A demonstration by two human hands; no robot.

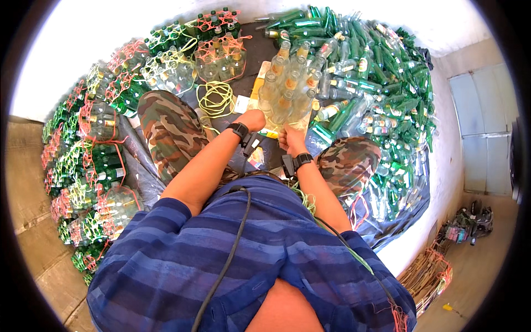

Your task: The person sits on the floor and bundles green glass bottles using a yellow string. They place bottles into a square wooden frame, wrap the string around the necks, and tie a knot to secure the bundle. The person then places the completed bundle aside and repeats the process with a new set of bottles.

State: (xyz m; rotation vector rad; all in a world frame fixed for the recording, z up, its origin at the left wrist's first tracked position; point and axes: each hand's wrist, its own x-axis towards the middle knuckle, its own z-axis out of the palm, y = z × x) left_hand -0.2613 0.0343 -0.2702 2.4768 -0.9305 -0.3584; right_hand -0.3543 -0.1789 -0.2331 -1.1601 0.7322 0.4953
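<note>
A tight cluster of clear glass bottles (290, 85) stands upright before me on a flat piece of yellow and tan cardboard (258, 83). Pale yellow twine (295, 123) shows low at the near side of the cluster. My left hand (254, 120) is curled beside the bottles' near left base; whether anything is inside it is hidden. At the near side, my right hand (291, 139) has its fingers pinched together at the twine. A loose coil of yellow twine (215, 99) lies to the left of the cardboard.
Bottle bundles netted with pink and yellow twine (220, 58) stand at the left and far left. A large heap of loose green and clear bottles (373, 70) lies on the right. My camouflage-clad knees (166, 124) flank the work area. A stick bundle (427, 274) lies far right.
</note>
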